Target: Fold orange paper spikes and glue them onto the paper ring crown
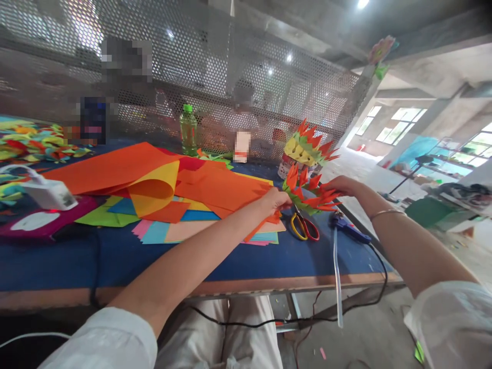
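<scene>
Both of my hands are at the right part of the blue table, on a strip of orange pointed petals with green leaves. My left hand is closed at its left end, the fingertips partly hidden. At the opposite end my right hand pinches the petals, with its fingers partly covered. Just below lie scissors with yellow and red handles. A blue glue gun rests to their right, its clear glue stick hanging past the table edge. A similar yellow and orange petal piece stands behind on a container.
Orange sheets and coloured paper squares cover the table's middle. A green bottle stands by the perforated metal screen. At left are cut scraps and a white plug on a magenta power strip. A black cable droops below the edge.
</scene>
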`<state>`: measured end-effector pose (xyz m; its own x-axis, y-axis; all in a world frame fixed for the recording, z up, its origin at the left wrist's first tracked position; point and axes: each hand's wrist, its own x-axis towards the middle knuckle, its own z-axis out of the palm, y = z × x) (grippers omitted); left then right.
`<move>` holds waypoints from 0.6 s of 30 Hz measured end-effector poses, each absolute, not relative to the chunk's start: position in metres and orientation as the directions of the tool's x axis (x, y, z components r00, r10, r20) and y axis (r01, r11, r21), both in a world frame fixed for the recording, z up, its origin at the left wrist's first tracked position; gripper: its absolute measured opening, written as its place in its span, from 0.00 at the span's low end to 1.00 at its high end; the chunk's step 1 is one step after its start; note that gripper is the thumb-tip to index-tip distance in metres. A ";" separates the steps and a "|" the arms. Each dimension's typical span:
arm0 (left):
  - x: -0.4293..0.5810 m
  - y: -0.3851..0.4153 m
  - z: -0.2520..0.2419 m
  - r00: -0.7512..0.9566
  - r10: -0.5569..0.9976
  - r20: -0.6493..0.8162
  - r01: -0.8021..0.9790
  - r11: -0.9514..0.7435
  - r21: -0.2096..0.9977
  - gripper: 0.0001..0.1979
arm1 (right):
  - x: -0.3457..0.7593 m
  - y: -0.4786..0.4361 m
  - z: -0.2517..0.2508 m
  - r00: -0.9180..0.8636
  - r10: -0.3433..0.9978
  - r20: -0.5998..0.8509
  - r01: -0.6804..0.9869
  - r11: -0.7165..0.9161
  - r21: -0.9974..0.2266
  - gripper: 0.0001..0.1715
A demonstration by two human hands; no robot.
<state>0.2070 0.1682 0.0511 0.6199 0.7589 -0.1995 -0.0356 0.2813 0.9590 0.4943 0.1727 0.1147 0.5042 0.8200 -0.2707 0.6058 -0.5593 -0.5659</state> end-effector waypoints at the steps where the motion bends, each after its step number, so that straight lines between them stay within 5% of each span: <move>1: 0.208 0.169 0.050 0.614 0.764 -0.200 -0.025 0.272 0.962 0.19 | 0.496 0.173 0.113 0.508 0.814 -0.281 0.601 -0.569 -0.561 0.22; 18: 0.245 0.174 0.040 0.569 0.818 -0.083 0.138 0.005 0.990 0.19 | 0.508 0.169 0.105 0.587 0.769 -0.254 0.566 -0.614 -0.550 0.21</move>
<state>0.2450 0.1736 0.0397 0.5695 0.8178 -0.0830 0.1375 0.0048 0.9905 0.5076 0.1689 0.1052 0.5870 0.7689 -0.2535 0.5661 -0.6137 -0.5503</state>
